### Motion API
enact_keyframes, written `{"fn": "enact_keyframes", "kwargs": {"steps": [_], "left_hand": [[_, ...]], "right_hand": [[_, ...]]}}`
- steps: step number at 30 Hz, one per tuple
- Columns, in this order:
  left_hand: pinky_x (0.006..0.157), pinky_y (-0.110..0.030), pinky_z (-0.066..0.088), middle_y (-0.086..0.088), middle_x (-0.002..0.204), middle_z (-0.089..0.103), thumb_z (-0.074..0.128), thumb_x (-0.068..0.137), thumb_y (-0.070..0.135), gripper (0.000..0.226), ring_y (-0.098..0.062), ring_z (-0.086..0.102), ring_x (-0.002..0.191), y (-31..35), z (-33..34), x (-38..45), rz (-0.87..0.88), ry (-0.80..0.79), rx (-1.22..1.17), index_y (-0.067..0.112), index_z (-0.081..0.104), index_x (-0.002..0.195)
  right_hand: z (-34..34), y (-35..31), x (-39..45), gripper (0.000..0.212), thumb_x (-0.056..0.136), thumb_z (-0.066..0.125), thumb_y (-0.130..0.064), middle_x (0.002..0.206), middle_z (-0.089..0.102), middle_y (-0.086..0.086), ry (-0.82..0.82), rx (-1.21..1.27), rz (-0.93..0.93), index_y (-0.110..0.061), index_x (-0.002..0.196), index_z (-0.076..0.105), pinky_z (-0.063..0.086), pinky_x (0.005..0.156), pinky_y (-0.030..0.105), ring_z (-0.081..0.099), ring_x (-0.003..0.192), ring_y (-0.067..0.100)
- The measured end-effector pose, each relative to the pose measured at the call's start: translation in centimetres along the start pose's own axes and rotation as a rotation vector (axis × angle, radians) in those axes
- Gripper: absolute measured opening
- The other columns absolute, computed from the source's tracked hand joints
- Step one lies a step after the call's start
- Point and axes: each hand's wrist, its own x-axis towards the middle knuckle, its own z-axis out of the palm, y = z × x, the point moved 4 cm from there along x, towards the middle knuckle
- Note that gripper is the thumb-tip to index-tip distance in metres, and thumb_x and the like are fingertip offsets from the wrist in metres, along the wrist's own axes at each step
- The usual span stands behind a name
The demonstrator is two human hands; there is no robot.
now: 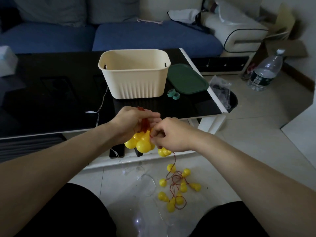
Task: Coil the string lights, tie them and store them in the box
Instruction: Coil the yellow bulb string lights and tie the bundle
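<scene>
My left hand (133,122) grips a bundle of red wire loops, and a cluster of yellow bulbs (141,143) of the string lights hangs below it. Close beside it, my right hand (171,134) pinches the red wire at the bundle, with more bulbs dangling under it. The loose end of the string lights (177,187) lies on the tiled floor between my knees. The cream box (135,82) stands open on the black table (51,100), its green lid (187,79) beside it on the right. Two green ties (173,94) lie in front of the lid.
A thin white cable (98,115) trails over the table's front edge. Clear plastic wrap (145,185) lies on the floor. A bin with a bag (224,96) and a water bottle (266,71) stand at the right. A blue sofa (119,36) is behind the table.
</scene>
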Motion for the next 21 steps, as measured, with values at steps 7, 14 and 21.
{"fn": "enact_keyframes", "kwargs": {"steps": [7, 14, 21], "left_hand": [[0.083, -0.043, 0.054, -0.024, 0.095, 0.067, 0.046, 0.103, 0.024, 0.037, -0.035, 0.065, 0.086, -1.9, 0.5, 0.6, -0.068, -0.067, 0.188, -0.008, 0.064, 0.106], [0.055, -0.03, 0.04, -0.023, 0.071, 0.068, 0.039, 0.104, 0.019, 0.041, -0.029, 0.057, 0.06, -2.4, 1.8, -0.5, -0.007, -0.224, 0.594, -0.002, 0.065, 0.081], [0.041, -0.023, 0.032, -0.007, 0.052, 0.055, 0.035, 0.107, 0.023, 0.043, -0.015, 0.037, 0.038, -2.3, 1.9, -1.0, -0.054, -0.342, 0.737, -0.005, 0.059, 0.083]], "right_hand": [[0.0, 0.2, 0.1, 0.016, 0.092, 0.065, -0.018, 0.067, 0.067, -0.009, -0.004, 0.041, 0.057, -0.017, 0.078, 0.073, 0.055, 0.061, 0.028, 0.061, 0.055, 0.005], [-0.7, 0.5, -0.2, 0.02, 0.082, 0.071, -0.018, 0.056, 0.069, -0.007, 0.003, 0.049, 0.101, -0.022, 0.062, 0.073, 0.05, 0.053, 0.019, 0.064, 0.053, 0.001], [-2.6, 3.4, -0.5, 0.026, 0.073, 0.087, -0.044, 0.063, 0.065, -0.013, -0.078, 0.098, 0.182, -0.023, 0.074, 0.071, 0.048, 0.065, 0.023, 0.058, 0.064, 0.001]]}}
